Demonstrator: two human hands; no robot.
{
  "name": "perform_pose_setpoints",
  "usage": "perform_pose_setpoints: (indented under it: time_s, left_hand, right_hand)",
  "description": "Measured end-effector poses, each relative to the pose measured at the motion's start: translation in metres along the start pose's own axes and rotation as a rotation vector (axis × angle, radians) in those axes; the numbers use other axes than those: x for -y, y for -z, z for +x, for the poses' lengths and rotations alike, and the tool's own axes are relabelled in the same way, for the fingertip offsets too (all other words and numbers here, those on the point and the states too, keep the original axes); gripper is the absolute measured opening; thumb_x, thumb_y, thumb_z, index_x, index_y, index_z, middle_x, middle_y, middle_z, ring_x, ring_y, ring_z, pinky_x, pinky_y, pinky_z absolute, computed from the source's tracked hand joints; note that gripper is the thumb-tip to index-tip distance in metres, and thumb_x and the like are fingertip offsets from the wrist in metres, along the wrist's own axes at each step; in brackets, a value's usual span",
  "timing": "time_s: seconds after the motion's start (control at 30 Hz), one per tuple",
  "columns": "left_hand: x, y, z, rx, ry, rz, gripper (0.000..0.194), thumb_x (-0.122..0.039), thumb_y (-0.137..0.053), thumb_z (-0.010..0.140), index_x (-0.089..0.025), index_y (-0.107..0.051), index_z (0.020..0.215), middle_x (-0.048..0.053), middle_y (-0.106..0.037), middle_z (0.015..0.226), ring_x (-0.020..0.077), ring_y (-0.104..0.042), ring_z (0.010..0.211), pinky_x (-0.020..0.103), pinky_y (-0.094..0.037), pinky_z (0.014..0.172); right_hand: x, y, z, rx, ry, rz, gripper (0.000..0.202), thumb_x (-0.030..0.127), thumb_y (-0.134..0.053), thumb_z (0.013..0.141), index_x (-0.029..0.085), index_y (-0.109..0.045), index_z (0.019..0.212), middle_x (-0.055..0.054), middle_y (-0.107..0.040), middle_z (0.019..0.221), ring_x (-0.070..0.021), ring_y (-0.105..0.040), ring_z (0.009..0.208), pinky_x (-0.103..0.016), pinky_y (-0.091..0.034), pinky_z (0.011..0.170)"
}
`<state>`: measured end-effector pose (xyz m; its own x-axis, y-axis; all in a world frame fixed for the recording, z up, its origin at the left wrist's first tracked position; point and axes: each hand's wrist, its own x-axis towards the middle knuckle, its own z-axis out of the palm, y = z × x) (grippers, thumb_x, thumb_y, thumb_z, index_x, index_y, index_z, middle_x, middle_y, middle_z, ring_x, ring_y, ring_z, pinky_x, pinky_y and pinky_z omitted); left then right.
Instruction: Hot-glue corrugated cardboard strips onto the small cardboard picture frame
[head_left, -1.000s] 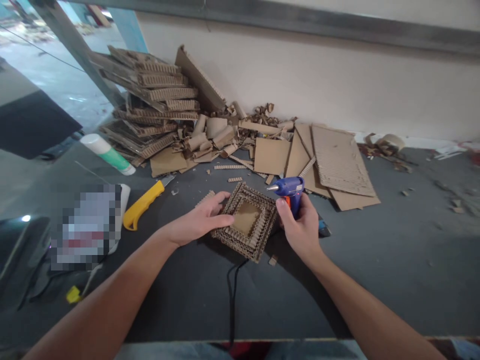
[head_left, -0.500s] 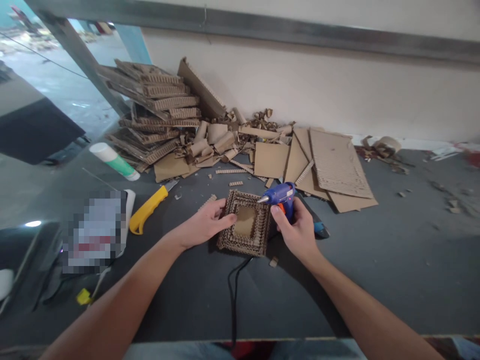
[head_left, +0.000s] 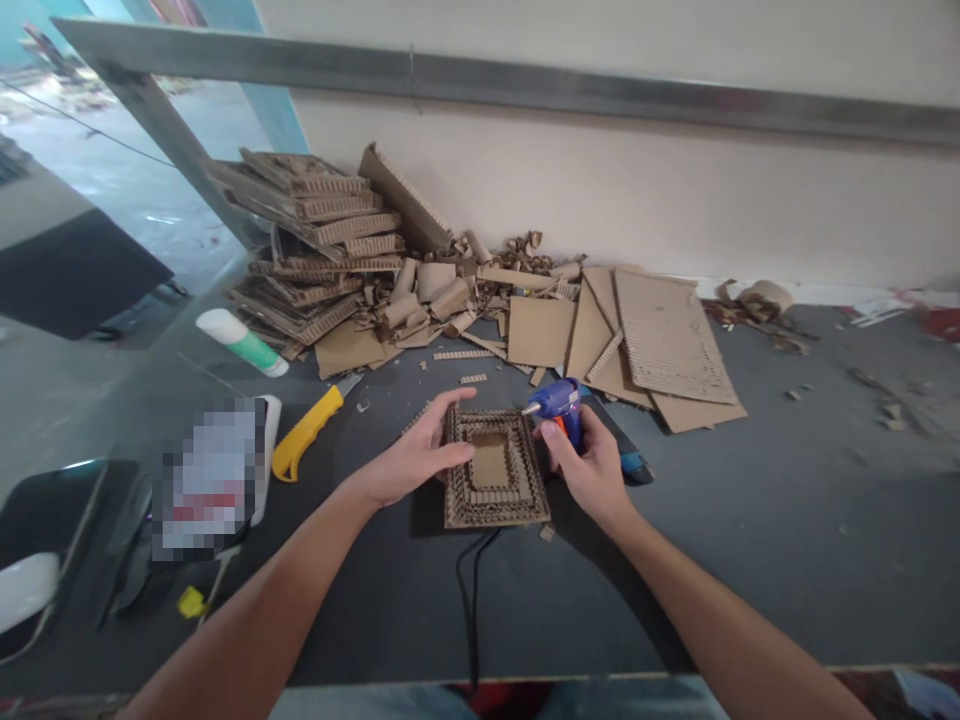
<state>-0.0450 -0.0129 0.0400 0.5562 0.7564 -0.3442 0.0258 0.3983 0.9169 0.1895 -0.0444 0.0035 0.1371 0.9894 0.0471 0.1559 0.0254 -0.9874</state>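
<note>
My left hand (head_left: 416, 455) grips the left side of a small rectangular cardboard frame (head_left: 495, 508), built of stepped corrugated strips around a flat middle. Its thumb lies over the inner edge and its index finger stretches past the far left corner; the other fingers are partly hidden. Closed around a blue hot glue gun (head_left: 559, 398) with an orange trigger, my right hand (head_left: 589, 460) is just right of the frame. The gun's metal nozzle points left, close to the frame's far right corner. A black cord (head_left: 472, 600) runs below the frame to the table's near edge.
A yellow utility knife (head_left: 307, 432), a white-green tube (head_left: 244, 343) and a blurred-out item (head_left: 210, 480) lie left. Behind stand a stack of cardboard pieces (head_left: 322, 235), curled scraps (head_left: 435, 290) and flat sheets (head_left: 667, 330). A blue-black tool (head_left: 636, 465) is beside my right hand.
The cardboard frame has turned slightly and shifted a little nearer to me. My left index finger has stretched out. The glue gun stays near the far right corner; the camera view has tilted up slightly.
</note>
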Motion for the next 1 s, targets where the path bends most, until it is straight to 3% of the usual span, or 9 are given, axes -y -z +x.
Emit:
perform_pose_setpoints:
  time_s: [0.2, 0.37, 0.6, 0.77, 0.87, 1.0]
  left_hand:
    - [-0.005, 0.002, -0.006, 0.084, 0.025, -0.096, 0.062, -0.051, -0.059, 0.094, -0.030, -0.035, 0.147, 0.011, -0.062, 0.126, 0.0232, -0.068, 0.102, 0.033, -0.059, 0.081]
    - [-0.005, 0.004, -0.009, 0.119, 0.006, -0.106, 0.063, -0.050, -0.061, 0.093, -0.027, -0.036, 0.145, 0.010, -0.068, 0.109, 0.0174, -0.071, 0.079, 0.025, -0.059, 0.063]
    - [-0.001, 0.001, -0.004, 0.119, -0.118, -0.050, 0.055, -0.052, -0.065, 0.090, -0.022, -0.046, 0.132, 0.008, -0.068, 0.099, 0.0170, -0.071, 0.077, 0.020, -0.057, 0.055]
    - [0.002, 0.000, -0.003, 0.117, -0.169, -0.063, 0.051, -0.055, -0.070, 0.084, -0.018, -0.054, 0.115, 0.006, -0.067, 0.091, 0.0171, -0.068, 0.078, 0.025, -0.059, 0.063]
    - [0.001, -0.003, -0.003, 0.036, -0.133, -0.093, 0.044, -0.058, -0.064, 0.087, -0.017, -0.054, 0.101, 0.001, -0.063, 0.078, 0.0113, -0.063, 0.065, 0.020, -0.054, 0.057]
    - [0.000, -0.007, 0.001, -0.114, -0.112, -0.089, 0.032, -0.043, -0.072, 0.086, -0.020, -0.053, 0.095, -0.004, -0.059, 0.072, 0.0075, -0.057, 0.058, 0.016, -0.050, 0.051]
  right_hand:
    - [0.000, 0.001, -0.001, 0.035, -0.019, -0.011, 0.032, 0.049, -0.069, 0.084, 0.020, -0.061, 0.093, 0.003, -0.059, 0.070, -0.0122, -0.051, 0.053, -0.026, -0.044, 0.050]
    - [0.001, 0.003, -0.002, 0.056, 0.027, -0.149, 0.032, 0.047, -0.071, 0.083, 0.018, -0.065, 0.095, -0.001, -0.064, 0.080, -0.0145, -0.054, 0.068, -0.027, -0.044, 0.061]
    - [0.002, 0.004, -0.002, 0.070, 0.000, -0.122, 0.035, 0.050, -0.070, 0.084, 0.018, -0.065, 0.098, -0.001, -0.065, 0.083, -0.0149, -0.054, 0.070, -0.027, -0.045, 0.065]
    - [0.005, 0.002, -0.002, 0.061, -0.014, -0.024, 0.035, 0.050, -0.070, 0.084, 0.019, -0.065, 0.098, -0.001, -0.064, 0.083, -0.0144, -0.055, 0.071, -0.026, -0.047, 0.065]
    - [0.005, 0.002, 0.001, 0.029, -0.030, 0.010, 0.035, 0.051, -0.070, 0.083, 0.019, -0.065, 0.095, 0.000, -0.063, 0.079, -0.0128, -0.053, 0.067, -0.025, -0.047, 0.063]
    - [0.001, 0.002, 0.003, -0.004, -0.051, 0.060, 0.035, 0.052, -0.071, 0.082, 0.019, -0.064, 0.092, 0.002, -0.059, 0.073, -0.0103, -0.050, 0.059, -0.022, -0.044, 0.052]
